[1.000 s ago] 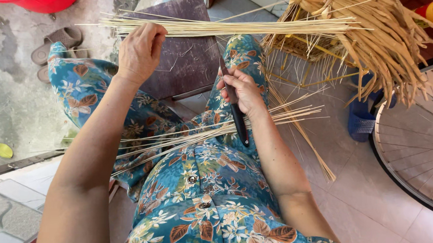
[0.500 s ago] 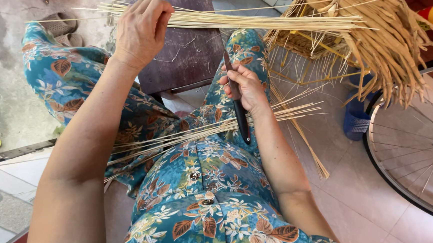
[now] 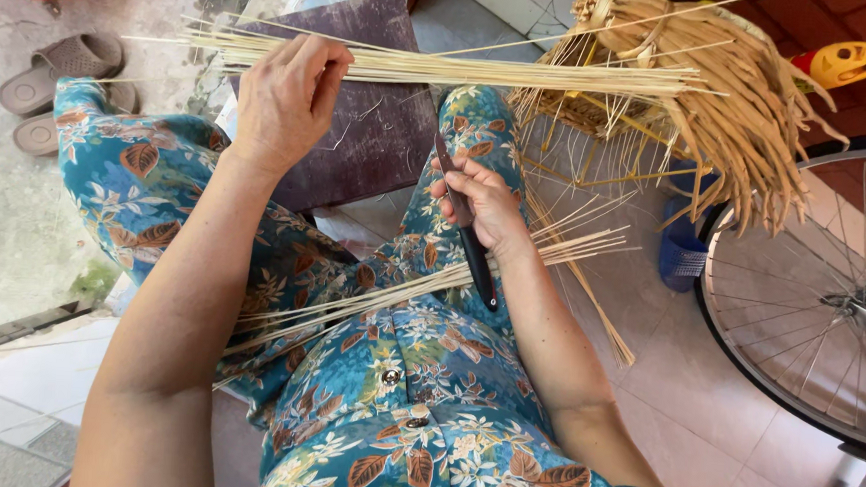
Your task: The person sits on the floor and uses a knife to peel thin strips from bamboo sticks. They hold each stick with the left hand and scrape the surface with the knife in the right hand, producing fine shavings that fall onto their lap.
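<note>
Seated person, thin pale strips [image 3: 464, 70] held crosswise above the knees.

Left hand [image 3: 286, 99] closed over the bundle near one end; right hand [image 3: 485, 207] gripping a dark knife [image 3: 469, 231]. Judged: strips light, springy, easily snapped; hold near mid-length. More strips [image 3: 431, 283] across the lap. Dark board [image 3: 380, 120], tiled floor [image 3: 705, 391], bicycle wheel [image 3: 820, 297], woven basket frame [image 3: 664, 77] close by.
</note>
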